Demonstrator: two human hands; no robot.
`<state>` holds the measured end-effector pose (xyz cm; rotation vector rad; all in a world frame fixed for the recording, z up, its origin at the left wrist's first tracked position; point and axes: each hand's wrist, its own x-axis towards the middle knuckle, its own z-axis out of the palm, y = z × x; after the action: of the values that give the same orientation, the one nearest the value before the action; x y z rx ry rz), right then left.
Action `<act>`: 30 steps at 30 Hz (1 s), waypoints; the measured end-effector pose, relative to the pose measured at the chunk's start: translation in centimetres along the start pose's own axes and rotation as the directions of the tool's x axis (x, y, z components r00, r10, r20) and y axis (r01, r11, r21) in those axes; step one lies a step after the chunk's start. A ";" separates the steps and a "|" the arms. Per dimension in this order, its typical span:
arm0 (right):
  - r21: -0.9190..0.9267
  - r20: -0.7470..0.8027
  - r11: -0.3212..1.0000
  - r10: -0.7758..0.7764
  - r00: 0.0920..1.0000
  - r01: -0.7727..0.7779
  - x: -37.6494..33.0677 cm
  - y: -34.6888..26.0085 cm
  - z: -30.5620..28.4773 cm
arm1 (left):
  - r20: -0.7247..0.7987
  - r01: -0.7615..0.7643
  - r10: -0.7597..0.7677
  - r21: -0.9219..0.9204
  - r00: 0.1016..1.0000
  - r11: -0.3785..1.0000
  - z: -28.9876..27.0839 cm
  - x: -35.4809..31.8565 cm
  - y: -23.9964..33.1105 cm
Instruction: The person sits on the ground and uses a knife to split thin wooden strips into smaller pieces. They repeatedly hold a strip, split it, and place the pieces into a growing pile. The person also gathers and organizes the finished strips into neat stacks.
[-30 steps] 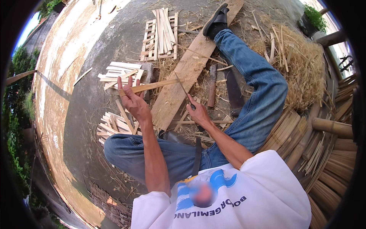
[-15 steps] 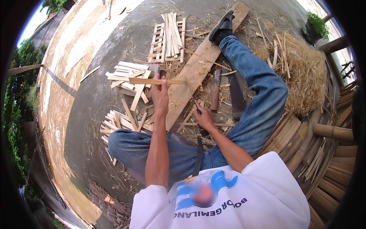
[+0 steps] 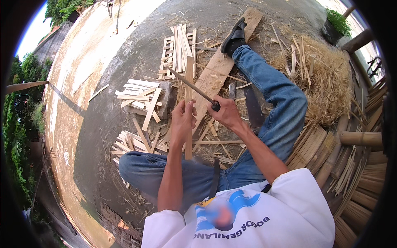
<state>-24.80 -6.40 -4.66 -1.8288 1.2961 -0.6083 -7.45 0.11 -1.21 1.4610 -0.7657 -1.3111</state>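
My left hand is closed on a flat wooden strip, which stands lengthwise in front of me, its far end past my fingers. My right hand grips the dark handle of a long, thin-bladed knife. The blade slants up and left, crossing the strip beyond my left fingers; whether it touches the wood I cannot tell. Under both hands a wide plank lies diagonally between my legs. My shod foot rests on its far end.
Cut strips lie in piles on a stone block, by my left knee and on a slatted frame. A broad dark blade lies beside my right leg. Shavings heap at the right, above split bamboo.
The strip has turned from lying crosswise to pointing away from me. My right hand has risen with the knife, whose blade now points up and left across the strip.
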 end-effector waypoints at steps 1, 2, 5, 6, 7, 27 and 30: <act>-0.065 -0.013 0.994 -0.090 0.996 0.089 0.1 0.6 -0.1 | -0.002 0.018 -0.018 0.037 1.000 0.999 0.7 -0.1 0.2; -0.131 -0.018 0.975 -0.181 0.983 0.177 0.1 1.5 0.0 | -0.005 0.036 -0.036 0.073 0.999 0.997 1.4 -0.2 0.3; -0.205 0.025 0.959 -0.193 0.981 0.194 0.7 2.0 -0.7 | -0.024 -0.012 0.018 0.217 1.000 0.976 1.7 0.0 -1.3; -0.231 0.026 0.954 -0.190 0.981 0.191 1.1 2.3 -0.4 | -0.036 -0.022 0.030 0.224 0.999 0.974 1.4 0.3 -1.8; -0.259 0.022 0.948 -0.186 0.982 0.185 1.6 2.7 0.0 | -0.041 -0.034 0.044 0.230 0.998 0.973 1.3 0.6 -1.9; -0.234 -0.031 0.931 0.282 0.959 -0.281 7.8 7.5 -2.4 | -0.016 0.003 0.003 0.335 1.000 0.942 1.2 -1.7 0.2; -0.291 -0.088 0.932 0.199 0.976 -0.216 8.1 9.3 -2.8 | -0.072 -0.030 0.062 0.376 0.996 0.926 1.9 -1.0 -0.3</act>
<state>-29.07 -16.38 -11.22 -1.8884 1.6700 -0.3655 -9.60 0.64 -1.01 1.7747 -1.0304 -1.0993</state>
